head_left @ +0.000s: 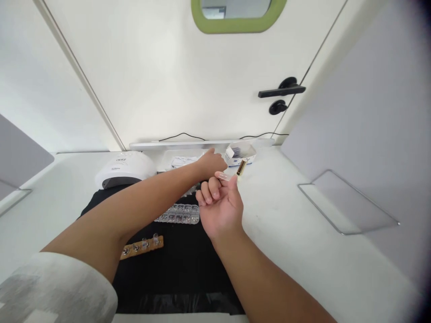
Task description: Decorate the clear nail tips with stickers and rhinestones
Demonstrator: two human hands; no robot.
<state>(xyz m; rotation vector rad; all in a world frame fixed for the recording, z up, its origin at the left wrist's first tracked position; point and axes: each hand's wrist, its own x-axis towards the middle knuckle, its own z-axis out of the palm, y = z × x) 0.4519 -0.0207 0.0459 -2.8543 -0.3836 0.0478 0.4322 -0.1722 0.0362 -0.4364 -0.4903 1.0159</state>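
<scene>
My right hand (220,202), palm up with its fingers curled, holds a small bottle with a gold cap (241,167) between thumb and index finger. A clear nail tip (224,176) shows by the index finger. My left hand (212,163) reaches across just beyond it, near the white tissue box (240,153); its fingers are mostly hidden, so what it may hold cannot be made out. Below my left forearm lies a clear compartment case (180,218) with small pieces inside. Nearer to me, a wooden stand (143,247) carries several clear tips.
A white lamp (126,168) stands at the back left. A white tray with packets (183,161) sits behind my left hand. A black mat (178,264) covers the table's middle. Wire frames stand at both sides, and a door with a black handle (282,92) is behind.
</scene>
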